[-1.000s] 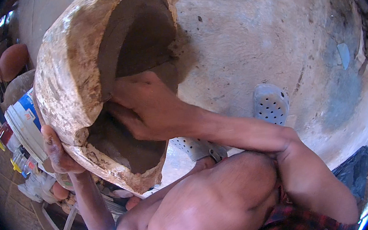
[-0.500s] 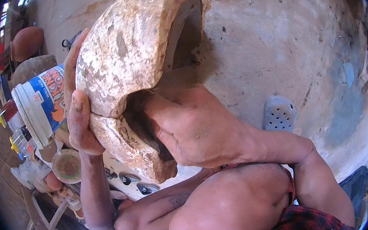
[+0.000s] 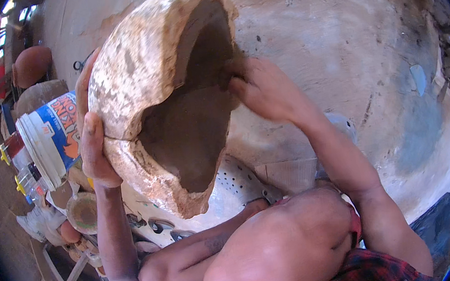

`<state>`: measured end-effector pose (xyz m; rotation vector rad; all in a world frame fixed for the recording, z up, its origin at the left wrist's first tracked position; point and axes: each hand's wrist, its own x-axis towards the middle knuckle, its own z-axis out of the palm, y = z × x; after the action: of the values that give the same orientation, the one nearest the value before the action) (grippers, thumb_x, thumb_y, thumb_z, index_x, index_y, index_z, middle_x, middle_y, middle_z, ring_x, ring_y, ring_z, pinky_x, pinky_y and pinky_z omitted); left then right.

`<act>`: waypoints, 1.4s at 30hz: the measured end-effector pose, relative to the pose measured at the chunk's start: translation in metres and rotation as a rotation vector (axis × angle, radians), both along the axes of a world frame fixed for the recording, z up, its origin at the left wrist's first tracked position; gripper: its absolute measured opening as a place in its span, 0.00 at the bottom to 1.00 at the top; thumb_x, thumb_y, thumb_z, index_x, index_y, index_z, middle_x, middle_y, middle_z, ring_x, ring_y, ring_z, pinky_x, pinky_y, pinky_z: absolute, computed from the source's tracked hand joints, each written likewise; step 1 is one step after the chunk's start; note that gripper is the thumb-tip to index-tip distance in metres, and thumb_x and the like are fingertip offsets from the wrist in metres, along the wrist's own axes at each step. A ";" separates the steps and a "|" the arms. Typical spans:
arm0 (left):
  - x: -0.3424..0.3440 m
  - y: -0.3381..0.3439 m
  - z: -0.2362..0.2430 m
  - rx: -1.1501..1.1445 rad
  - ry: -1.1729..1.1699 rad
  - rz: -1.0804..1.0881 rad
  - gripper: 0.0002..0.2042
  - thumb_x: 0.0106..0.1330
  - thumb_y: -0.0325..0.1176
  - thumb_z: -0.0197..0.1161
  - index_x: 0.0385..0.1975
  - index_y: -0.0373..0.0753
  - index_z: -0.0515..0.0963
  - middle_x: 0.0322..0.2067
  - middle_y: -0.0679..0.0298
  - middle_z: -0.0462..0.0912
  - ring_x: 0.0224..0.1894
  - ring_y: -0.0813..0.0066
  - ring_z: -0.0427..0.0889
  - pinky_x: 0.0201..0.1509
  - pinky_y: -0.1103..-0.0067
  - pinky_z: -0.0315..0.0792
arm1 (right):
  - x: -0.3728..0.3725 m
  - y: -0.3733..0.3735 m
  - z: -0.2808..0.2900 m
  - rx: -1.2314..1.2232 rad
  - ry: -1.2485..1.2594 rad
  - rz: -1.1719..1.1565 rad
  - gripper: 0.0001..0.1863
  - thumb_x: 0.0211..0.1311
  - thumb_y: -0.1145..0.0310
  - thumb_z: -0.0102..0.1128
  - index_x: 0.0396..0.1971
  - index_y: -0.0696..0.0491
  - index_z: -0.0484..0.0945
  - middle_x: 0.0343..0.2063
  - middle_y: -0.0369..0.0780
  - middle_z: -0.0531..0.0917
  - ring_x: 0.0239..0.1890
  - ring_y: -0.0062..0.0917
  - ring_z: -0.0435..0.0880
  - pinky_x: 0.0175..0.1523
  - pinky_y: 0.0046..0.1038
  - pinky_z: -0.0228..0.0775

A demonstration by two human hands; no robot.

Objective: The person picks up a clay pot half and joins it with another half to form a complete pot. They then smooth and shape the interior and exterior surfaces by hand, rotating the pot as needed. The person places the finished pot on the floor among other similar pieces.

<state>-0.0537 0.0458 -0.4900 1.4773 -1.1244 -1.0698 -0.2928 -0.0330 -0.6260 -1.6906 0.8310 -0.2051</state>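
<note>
A mottled off-white, rough-edged hollow shell (image 3: 129, 68) is held up at centre, with a smooth dark lining (image 3: 192, 138) inside and a crack across its left side. My left hand (image 3: 96, 148) grips the shell from the left, thumb along its outer face and fingers behind it. My right hand (image 3: 263, 87) is at the shell's right inner edge, its fingers curled against the dark interior; the fingertips are in shadow, so what they hold, if anything, is unclear.
A white and blue bucket (image 3: 37, 149), a terracotta pot (image 3: 33, 64), plastic bottles (image 3: 27, 186) and a round dish (image 3: 82, 213) stand at the left. A perforated grey clog (image 3: 232, 181) is below the shell. A dark plastic sheet (image 3: 431, 223) lies at the lower right.
The shell has shifted rightward since a second ago, tilting and turning along the way. My right hand has drawn out of the lower hollow and moved up to the right inner edge.
</note>
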 end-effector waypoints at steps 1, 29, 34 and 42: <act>-0.001 0.001 0.001 0.042 -0.056 0.034 0.44 0.70 0.54 0.56 0.77 0.26 0.55 0.76 0.43 0.61 0.78 0.55 0.61 0.83 0.63 0.50 | 0.005 -0.002 -0.024 0.007 0.071 0.029 0.18 0.63 0.61 0.59 0.42 0.59 0.86 0.37 0.55 0.88 0.44 0.53 0.87 0.50 0.49 0.80; 0.061 0.114 0.017 0.166 0.343 0.425 0.48 0.68 0.61 0.59 0.78 0.29 0.54 0.74 0.43 0.63 0.75 0.50 0.66 0.80 0.57 0.57 | 0.086 -0.004 0.026 -0.045 -0.269 0.395 0.21 0.53 0.55 0.60 0.36 0.56 0.91 0.41 0.51 0.90 0.44 0.47 0.91 0.51 0.46 0.84; 0.058 0.117 0.018 0.171 0.374 0.393 0.46 0.70 0.60 0.58 0.78 0.30 0.55 0.73 0.45 0.65 0.74 0.50 0.68 0.79 0.56 0.60 | 0.069 -0.011 0.045 0.033 -0.452 0.428 0.20 0.52 0.60 0.59 0.33 0.60 0.90 0.37 0.55 0.89 0.42 0.50 0.90 0.52 0.47 0.83; 0.054 0.108 0.018 0.164 0.396 0.346 0.44 0.73 0.60 0.56 0.78 0.31 0.56 0.73 0.46 0.67 0.72 0.50 0.71 0.77 0.55 0.63 | 0.052 -0.012 0.046 0.296 -0.617 0.431 0.28 0.61 0.49 0.61 0.32 0.65 0.88 0.36 0.61 0.87 0.42 0.53 0.89 0.52 0.48 0.82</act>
<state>-0.0002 0.1536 -0.4718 1.4381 -0.4933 -1.1595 -0.2406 -0.0455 -0.5798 -1.3688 0.0280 -0.2708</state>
